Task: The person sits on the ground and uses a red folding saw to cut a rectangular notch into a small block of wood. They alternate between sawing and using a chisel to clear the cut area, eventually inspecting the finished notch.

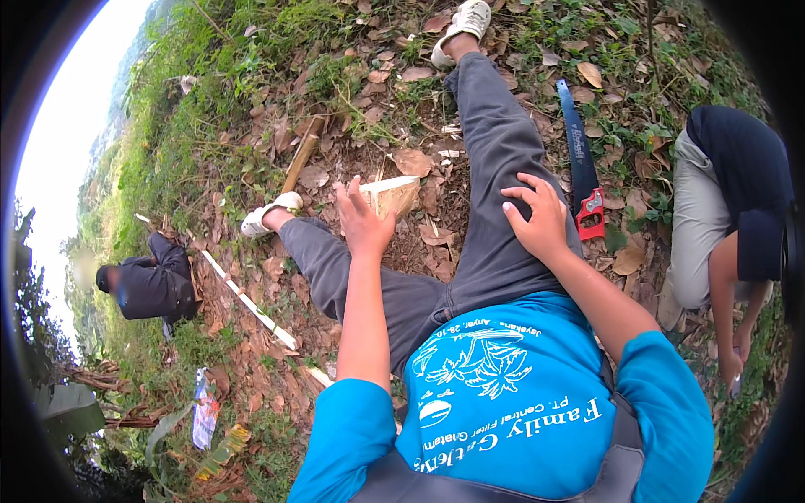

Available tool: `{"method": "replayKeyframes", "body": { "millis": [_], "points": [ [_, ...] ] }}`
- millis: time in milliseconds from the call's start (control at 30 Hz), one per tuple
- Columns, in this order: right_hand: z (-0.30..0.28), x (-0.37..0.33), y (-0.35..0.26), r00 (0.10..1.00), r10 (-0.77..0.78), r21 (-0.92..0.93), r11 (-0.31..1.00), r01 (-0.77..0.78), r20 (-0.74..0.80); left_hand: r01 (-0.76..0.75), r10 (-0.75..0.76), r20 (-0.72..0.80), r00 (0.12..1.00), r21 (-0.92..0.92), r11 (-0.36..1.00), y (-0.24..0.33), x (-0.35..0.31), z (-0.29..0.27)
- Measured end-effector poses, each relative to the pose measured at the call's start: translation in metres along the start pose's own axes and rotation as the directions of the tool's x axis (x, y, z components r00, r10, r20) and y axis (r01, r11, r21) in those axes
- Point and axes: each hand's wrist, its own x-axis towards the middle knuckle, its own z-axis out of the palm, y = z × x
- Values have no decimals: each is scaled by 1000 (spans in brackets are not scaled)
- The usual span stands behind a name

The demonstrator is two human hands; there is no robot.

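My left hand [366, 228] is beside a pale cut block of wood [394, 195] between my legs. Its fingers are spread and curve slightly; the thumb overlaps the block's near edge in the picture, and whether it touches cannot be told. My right hand [539, 220] rests on my right thigh with its fingers apart and nothing in it. Just right of that thigh, a hand saw [579, 147] with a dark blade and red handle lies on the leaves, its handle toward me.
A brown wooden stick [303, 155] lies beyond my left foot. Long pale poles [251, 302] cross the ground at left, near a plastic bag [204, 411]. One person [151, 281] sits at far left; another [738, 193] bends at right. Dry leaves and weeds cover the slope.
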Motion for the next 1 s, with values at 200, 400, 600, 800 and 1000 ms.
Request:
{"method": "replayKeyframes", "body": {
  "millis": [200,400,600,800,1000],
  "points": [
    [-8,-2,9,999,28,87,996,-27,-16,-305,253,230,940,229,924,11,-2,-28],
    [-19,-7,15,999,32,191,981,-27,-25,-387,476,-157,865,394,834,36,4,-122],
    [-17,-8,11,999,-3,279,960,12,-33,-330,619,-486,618,554,764,51,23,-258],
    [-24,-19,15,999,-45,341,939,51,-24,-317,635,-574,517,561,765,50,22,-322],
    [-23,-17,13,996,-61,291,953,78,-68,-140,421,-716,557,418,897,38,44,-346]
  ]
}}
